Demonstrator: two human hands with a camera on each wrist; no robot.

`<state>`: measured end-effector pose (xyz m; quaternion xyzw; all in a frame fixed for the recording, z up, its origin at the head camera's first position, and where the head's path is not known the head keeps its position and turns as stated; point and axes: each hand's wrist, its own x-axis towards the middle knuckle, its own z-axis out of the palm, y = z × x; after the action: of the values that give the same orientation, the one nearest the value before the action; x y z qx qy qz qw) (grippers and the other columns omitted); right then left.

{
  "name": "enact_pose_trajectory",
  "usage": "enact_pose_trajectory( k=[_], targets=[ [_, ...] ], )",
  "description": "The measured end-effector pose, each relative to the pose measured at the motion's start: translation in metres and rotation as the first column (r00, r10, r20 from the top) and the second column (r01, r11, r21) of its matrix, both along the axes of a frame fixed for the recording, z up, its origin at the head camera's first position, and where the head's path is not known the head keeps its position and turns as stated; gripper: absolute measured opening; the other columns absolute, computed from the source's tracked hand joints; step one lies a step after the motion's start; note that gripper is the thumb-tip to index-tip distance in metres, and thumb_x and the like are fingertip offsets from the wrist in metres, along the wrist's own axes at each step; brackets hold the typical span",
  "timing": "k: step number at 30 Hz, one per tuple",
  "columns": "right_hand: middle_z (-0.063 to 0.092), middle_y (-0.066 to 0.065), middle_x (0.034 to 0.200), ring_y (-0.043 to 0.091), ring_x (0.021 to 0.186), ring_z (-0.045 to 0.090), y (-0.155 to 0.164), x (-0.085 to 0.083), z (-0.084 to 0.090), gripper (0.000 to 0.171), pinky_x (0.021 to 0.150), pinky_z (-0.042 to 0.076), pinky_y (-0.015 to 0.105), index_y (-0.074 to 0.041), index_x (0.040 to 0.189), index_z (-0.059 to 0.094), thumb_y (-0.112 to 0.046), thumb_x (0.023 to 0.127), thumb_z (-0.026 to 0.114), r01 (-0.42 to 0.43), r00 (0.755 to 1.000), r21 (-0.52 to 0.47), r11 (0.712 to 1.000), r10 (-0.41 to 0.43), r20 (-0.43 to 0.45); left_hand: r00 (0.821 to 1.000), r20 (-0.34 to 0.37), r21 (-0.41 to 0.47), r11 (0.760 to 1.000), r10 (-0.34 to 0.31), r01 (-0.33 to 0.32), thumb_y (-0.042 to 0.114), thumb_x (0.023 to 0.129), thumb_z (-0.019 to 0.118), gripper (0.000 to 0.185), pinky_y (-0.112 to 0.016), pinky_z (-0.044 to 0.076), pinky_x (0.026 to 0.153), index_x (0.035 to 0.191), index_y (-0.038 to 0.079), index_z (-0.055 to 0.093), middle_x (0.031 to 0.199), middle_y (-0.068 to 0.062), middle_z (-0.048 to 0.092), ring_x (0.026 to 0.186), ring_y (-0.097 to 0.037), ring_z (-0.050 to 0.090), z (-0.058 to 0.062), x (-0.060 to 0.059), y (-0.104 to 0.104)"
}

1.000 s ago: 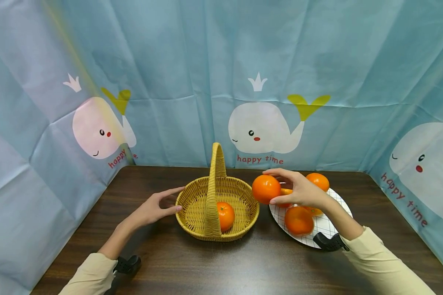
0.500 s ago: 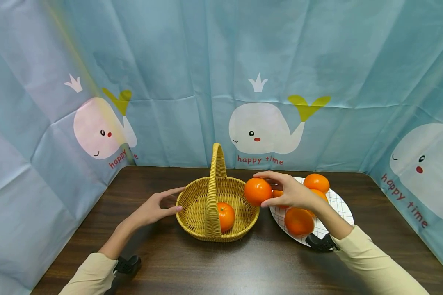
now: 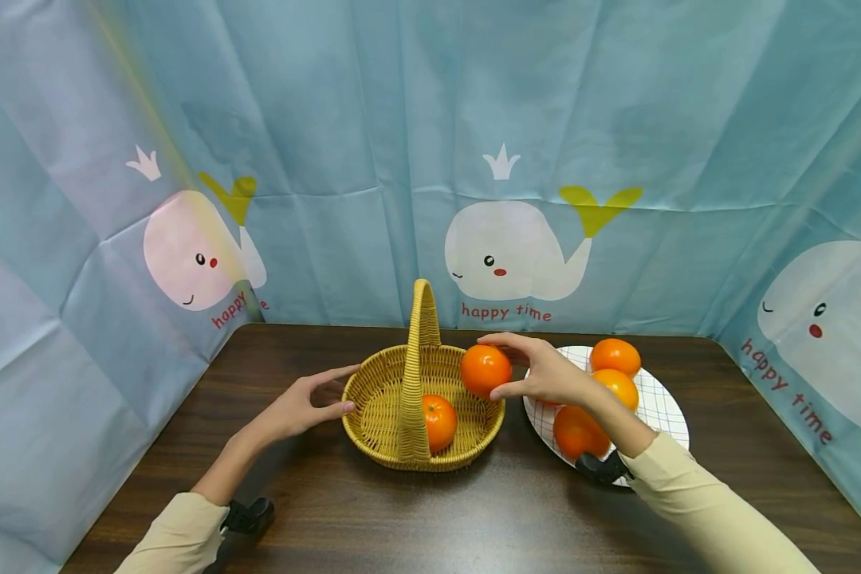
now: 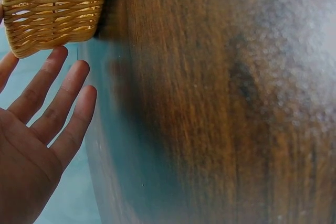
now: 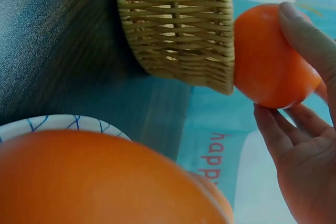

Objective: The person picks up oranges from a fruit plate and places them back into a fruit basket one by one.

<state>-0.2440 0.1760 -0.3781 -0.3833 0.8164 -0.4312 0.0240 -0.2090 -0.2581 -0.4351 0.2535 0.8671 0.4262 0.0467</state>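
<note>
An orange (image 3: 485, 371) is held in the air over the right rim of a woven basket (image 3: 383, 443), just above its opening. The right hand (image 3: 545, 375) grips it, thumb below and fingers (image 3: 505, 341) curled over the top, clamped on the fruit. In the right wrist view the same orange (image 5: 270, 59) sits level with the basket's rim (image 5: 178, 30), not yet lowered inside.

The basket stands mid-counter, with a tall arched handle (image 3: 422, 319). One orange already lies inside it (image 3: 438, 421), beside the handle's near foot.

The left hand (image 3: 297, 406) rests at the basket's left side, fingers straight and slightly spread; the fingertips touch or nearly touch the weave, and it holds nothing. The left wrist view shows the open palm (image 4: 31, 145) just beside the wicker wall (image 4: 52, 11).

To the right of the basket, touching or nearly so, a white plate with a blue grid (image 3: 660, 406) holds three more oranges: one at the back (image 3: 615, 355), one in the middle (image 3: 616, 387), one at the front (image 3: 577, 432).

Judging by this, the work looks under halfway: one orange is in, one is about to go in, three remain on the plate.

The counter (image 3: 473, 510) is dark wood. A blue curtain printed with white whales (image 3: 509, 247) hangs behind.
</note>
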Motion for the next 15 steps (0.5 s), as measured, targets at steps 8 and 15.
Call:
enact_pose_trajectory(
  k=[8, 15],
  targets=[
    [0.061, -0.002, 0.136, 0.016, 0.118, 0.059, -0.011, -0.009, -0.008, 0.077, 0.099, 0.048, 0.04, -0.018, 0.143, 0.058, -0.025, 0.075, 0.093, -0.021, 1.0, 0.025, 0.999, 0.021, -0.012, 1.0, -0.02, 0.003, 1.0, -0.005, 0.005, 0.026, 0.098, 0.071, 0.061, -0.056, 0.05, 0.091, 0.153, 0.014, 0.048, 0.143, -0.01, 0.056, 0.12, -0.032, 0.059, 0.0, 0.001, 0.0],
    [0.061, 0.001, 0.136, 0.019, 0.117, 0.06, -0.018, -0.01, -0.011, 0.079, 0.098, 0.049, 0.043, -0.01, 0.143, 0.057, -0.025, 0.075, 0.093, -0.029, 0.999, 0.07, 0.997, 0.031, -0.027, 1.0, -0.02, 0.004, 1.0, -0.007, 0.007, 0.026, 0.098, 0.071, 0.061, -0.06, 0.049, 0.092, 0.154, 0.015, 0.048, 0.142, -0.01, 0.057, 0.119, -0.034, 0.059, 0.0, 0.001, 0.0]
  ],
)
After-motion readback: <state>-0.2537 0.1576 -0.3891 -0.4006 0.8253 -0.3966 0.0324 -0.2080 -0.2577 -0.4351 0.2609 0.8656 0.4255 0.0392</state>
